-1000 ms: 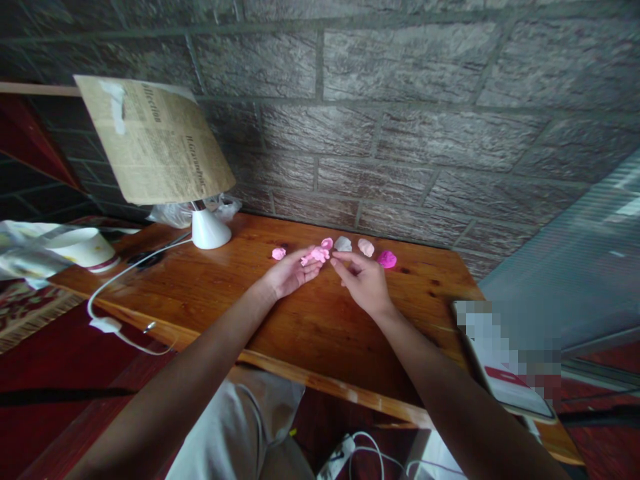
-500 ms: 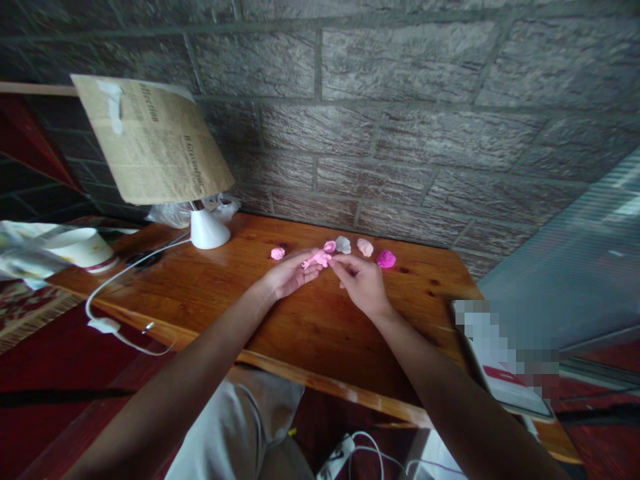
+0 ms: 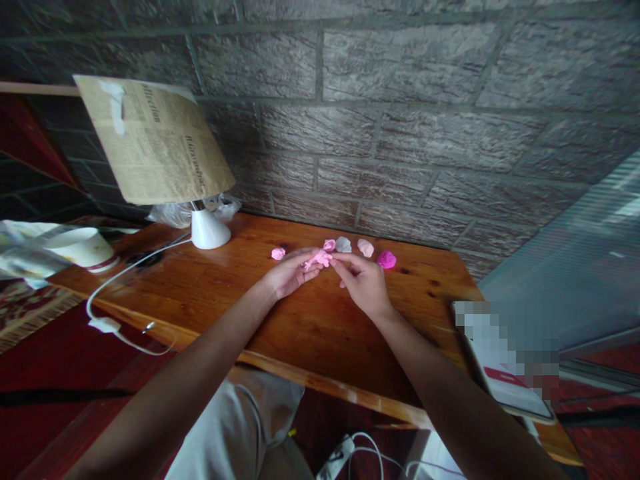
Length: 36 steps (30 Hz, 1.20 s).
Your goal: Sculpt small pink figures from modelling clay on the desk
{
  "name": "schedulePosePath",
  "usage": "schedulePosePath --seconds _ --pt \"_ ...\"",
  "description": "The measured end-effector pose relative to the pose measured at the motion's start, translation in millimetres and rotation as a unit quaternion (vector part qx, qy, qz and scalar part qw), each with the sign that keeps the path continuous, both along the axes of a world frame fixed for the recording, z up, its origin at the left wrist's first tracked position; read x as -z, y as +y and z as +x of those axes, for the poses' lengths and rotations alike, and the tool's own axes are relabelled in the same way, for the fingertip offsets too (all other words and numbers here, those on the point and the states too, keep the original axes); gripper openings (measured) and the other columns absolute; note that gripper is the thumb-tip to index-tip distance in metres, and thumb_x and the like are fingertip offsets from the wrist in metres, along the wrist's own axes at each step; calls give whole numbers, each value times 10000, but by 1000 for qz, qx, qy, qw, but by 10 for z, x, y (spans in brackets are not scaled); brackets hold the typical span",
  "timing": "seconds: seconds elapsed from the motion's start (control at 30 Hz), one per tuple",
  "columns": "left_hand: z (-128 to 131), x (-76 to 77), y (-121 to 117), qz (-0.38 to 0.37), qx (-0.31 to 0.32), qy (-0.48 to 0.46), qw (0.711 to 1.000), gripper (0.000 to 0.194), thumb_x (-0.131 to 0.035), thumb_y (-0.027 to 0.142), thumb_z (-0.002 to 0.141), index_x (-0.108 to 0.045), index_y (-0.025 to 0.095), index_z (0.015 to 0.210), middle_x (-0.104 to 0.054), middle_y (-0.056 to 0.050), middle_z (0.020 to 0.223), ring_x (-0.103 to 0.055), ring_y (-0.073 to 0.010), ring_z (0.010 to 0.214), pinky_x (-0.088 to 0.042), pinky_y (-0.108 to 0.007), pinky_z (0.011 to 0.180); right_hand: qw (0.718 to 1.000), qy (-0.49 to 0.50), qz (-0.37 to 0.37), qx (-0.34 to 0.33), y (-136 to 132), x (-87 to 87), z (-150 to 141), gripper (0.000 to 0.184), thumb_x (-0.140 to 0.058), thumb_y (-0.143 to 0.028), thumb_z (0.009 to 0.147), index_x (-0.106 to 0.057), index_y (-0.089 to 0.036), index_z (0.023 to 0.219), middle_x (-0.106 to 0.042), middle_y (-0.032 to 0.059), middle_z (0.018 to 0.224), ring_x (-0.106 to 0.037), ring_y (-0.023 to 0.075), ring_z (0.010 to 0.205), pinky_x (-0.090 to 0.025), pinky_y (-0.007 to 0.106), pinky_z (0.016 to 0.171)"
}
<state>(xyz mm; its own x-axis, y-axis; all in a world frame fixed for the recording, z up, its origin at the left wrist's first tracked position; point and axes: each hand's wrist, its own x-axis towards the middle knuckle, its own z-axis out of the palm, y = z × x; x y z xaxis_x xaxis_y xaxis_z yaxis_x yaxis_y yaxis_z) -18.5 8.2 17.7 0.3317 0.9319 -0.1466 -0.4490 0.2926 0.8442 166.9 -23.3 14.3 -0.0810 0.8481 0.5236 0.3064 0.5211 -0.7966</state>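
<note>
A small pink clay figure [image 3: 319, 259] with uneven, knobbly edges lies across the fingers of my left hand [image 3: 291, 277]. That palm faces up, with the fingers curled beneath the clay and the thumb along its far side. From the right, my right hand [image 3: 364, 283] pinches the figure's right end between thumb and fingertips. Just beyond the hands are a pink clay lump [image 3: 329, 245] and a white clay lump [image 3: 343, 245]. Farther right lie a pale pink lump [image 3: 365, 248] and a magenta lump [image 3: 387, 259]; another pink lump [image 3: 278, 253] rests left of my left hand.
The wooden desk [image 3: 320, 333] runs against a grey brick wall [image 3: 400, 133]. At the left stand a lamp with a white base [image 3: 207, 230], its cable, and a paper cup [image 3: 83, 248]. A tablet-like device [image 3: 510, 380] lies at the right edge. Below is a power strip [image 3: 336, 457].
Both hands stay almost in place around the pink clay figure. Only a very slight shift of the view and fingertips shows; the lumps on the desk have not moved.
</note>
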Motion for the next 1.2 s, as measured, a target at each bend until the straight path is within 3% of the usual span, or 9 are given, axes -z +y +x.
schedulePosePath --seconds 0.5,0.7,0.83,0.93,1.07,1.2 --pt "7 4 -8 6 3 6 1000 111 -773 198 817 -741 138 905 -763 -51 871 -703 -96 784 -535 -158 700 1000 -12 21 5 1 -15 5 184 -668 -316 903 -793 -234 1009 -798 28 921 -609 91 448 -491 235 487" --pt "-34 -31 25 19 -41 -2 999 195 -819 194 755 -748 136 927 -766 -48 912 -676 -76 764 -514 -161 714 999 1 -17 29 43 38 40 249 -685 -396 877 -794 -220 1015 -777 22 768 -624 116 443 -473 237 462" --pt "-44 31 58 98 -93 42 990 289 -884 235 658 -715 141 873 -765 -36 890 -685 -102 798 -490 -190 729 998 18 -42 49 88 61 75 283 -661 -420 869 -792 -201 992 -778 33 778 -640 127 454 -461 236 431" --pt "-33 113 71 172 -129 118 969 430 -898 277 620 -698 148 978 -770 -42 905 -702 -154 837 -501 -266 796 996 25 -49 66 115 56 91 288 -658 -421 860 -791 -198 983 -794 44 849 -638 125 456 -471 243 434" --pt "-18 186 79 224 -133 189 947 570 -880 317 624 -651 157 1121 -762 -62 1005 -714 -216 965 -499 -390 970 995 39 -61 69 131 53 99 290 -653 -429 858 -787 -205 984 -802 45 919 -635 124 460 -496 251 443" --pt "-8 203 84 242 -128 249 929 573 -868 341 629 -636 155 1119 -761 -74 1011 -723 -233 971 -504 -423 1001 995 41 -65 63 137 71 100 294 -648 -434 859 -786 -208 988 -802 51 952 -647 134 479 -508 258 447"
